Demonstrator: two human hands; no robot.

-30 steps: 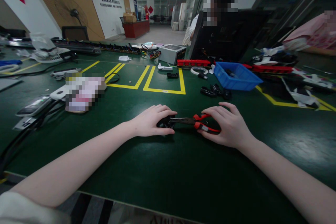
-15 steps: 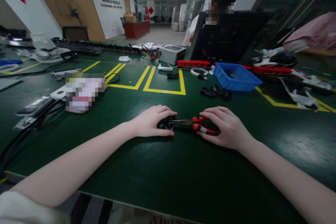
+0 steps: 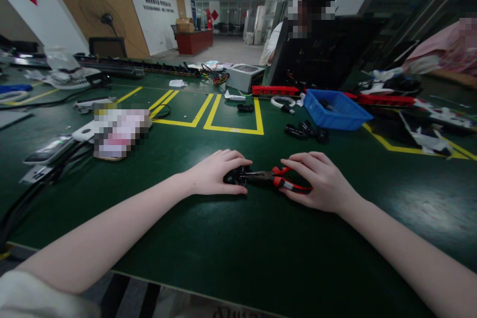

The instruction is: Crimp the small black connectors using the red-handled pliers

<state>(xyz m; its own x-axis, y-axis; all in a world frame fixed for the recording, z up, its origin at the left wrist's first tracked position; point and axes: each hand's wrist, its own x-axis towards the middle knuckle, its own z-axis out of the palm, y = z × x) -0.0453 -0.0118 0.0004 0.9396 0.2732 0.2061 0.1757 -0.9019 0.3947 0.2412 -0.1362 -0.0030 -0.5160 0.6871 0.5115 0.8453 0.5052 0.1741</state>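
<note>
Resting on the green table, my left hand (image 3: 218, 173) is closed around a small black part (image 3: 235, 176), its thumb and fingers on either side. The kind of part cannot be made out, as the palm hides much of it. My right hand (image 3: 321, 183) grips long-nose pliers (image 3: 278, 177) by their red and black handles. Their narrow metal jaws point left and their tip meets the open side of the black part. Whether the jaws pinch something there is too small to tell.
Beyond my hands lie several black parts (image 3: 306, 130), a blue bin (image 3: 337, 109), a coiled white cable (image 3: 282, 103) and a grey power supply box (image 3: 244, 77). A phone (image 3: 121, 134) and black cables (image 3: 55, 171) are at left. A co-worker (image 3: 316, 0) sits behind a black monitor (image 3: 324, 52).
The pliers' handles and jaws have shifted very slightly, with my right fingers moving a little left. My left hand and the black part stay in nearly the same place.
</note>
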